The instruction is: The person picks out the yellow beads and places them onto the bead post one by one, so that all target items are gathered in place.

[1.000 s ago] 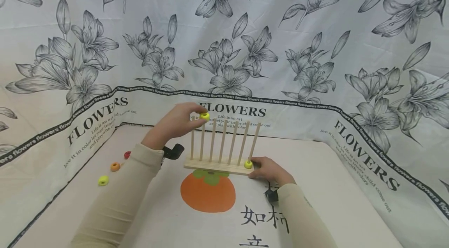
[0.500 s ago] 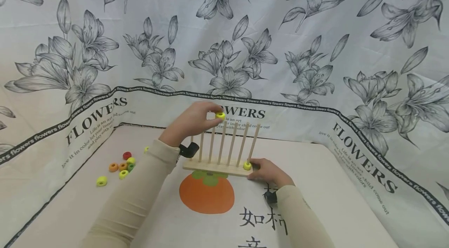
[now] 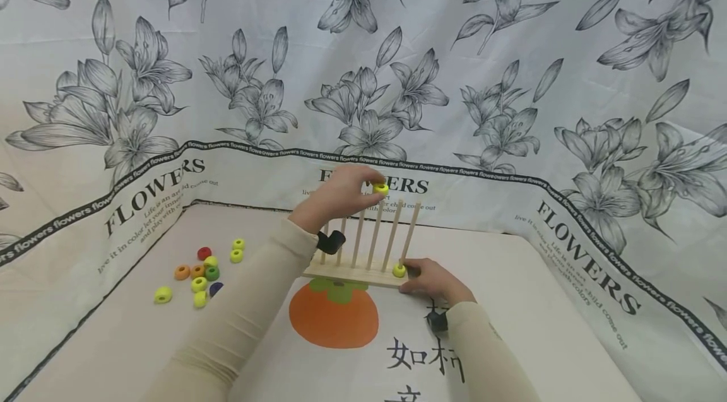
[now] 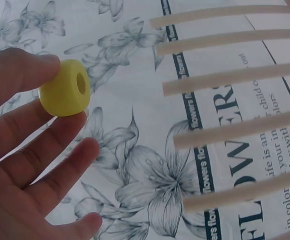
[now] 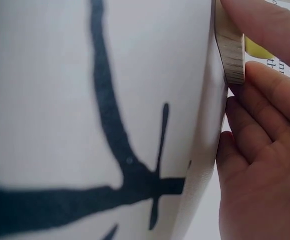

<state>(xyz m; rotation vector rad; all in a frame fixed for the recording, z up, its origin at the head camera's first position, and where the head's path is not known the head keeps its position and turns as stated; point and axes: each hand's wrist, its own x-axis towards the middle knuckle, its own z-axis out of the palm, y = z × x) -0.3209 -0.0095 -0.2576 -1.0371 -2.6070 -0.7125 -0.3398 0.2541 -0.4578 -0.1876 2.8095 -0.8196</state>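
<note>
My left hand [image 3: 348, 192] pinches a yellow bead [image 3: 380, 189] between thumb and fingers, just over the tops of the wooden rods. In the left wrist view that bead [image 4: 65, 89] shows its hole facing the rod tips, with a gap between. The rods rise from a wooden peg stand [image 3: 352, 274]; the left forearm hides its left part. At the stand's right end, my right hand [image 3: 434, 277] grips the base, whose edge [image 5: 232, 55] lies between thumb and index finger in the right wrist view. Another yellow bead [image 3: 399, 271] sits at the foot of the rightmost rod.
Loose beads lie on the table's left: a red bead [image 3: 204, 254], orange ones [image 3: 182, 272], a green bead [image 3: 212, 273], a dark blue bead [image 3: 216, 289] and several yellow ones [image 3: 163, 295]. A printed persimmon [image 3: 334, 317] marks the cloth before the stand. Patterned fabric [image 3: 363, 74] hangs behind.
My left hand has carried the yellow bead rightward along the rod tops, from the left rods toward the right ones. More loose beads show behind the forearm. The right hand stays at the stand.
</note>
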